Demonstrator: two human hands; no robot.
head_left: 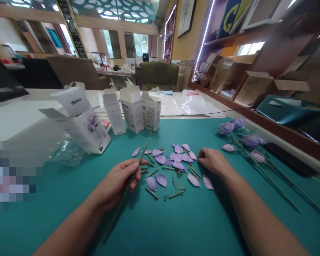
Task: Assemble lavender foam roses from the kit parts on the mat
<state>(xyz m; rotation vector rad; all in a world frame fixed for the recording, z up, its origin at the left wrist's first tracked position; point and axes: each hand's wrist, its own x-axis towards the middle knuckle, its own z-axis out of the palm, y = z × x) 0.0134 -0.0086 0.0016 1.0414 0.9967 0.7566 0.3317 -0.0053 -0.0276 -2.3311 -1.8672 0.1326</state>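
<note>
My left hand [122, 177] is closed around a long green toy flower stem [128, 183], which slants from the lower left up toward the white boxes. My right hand [212, 160] rests at the right edge of the loose pieces with its fingers curled in. Its fingertips are beside a lilac petal [192, 155]; whatever they pinch, if anything, is hidden. Between my hands lie several purple petals [161, 180], short green stem pieces [176, 194], a green leaf [178, 184] and a small purple wheel-shaped part [169, 162].
Assembled purple flowers [252, 140] with long stems lie at the right, next to a dark elongated object [290, 159]. Opened white boxes [132, 112] stand behind the pieces. A larger flower box [88, 129] and a clear plastic bag [68, 153] are at the left on the green mat [176, 227].
</note>
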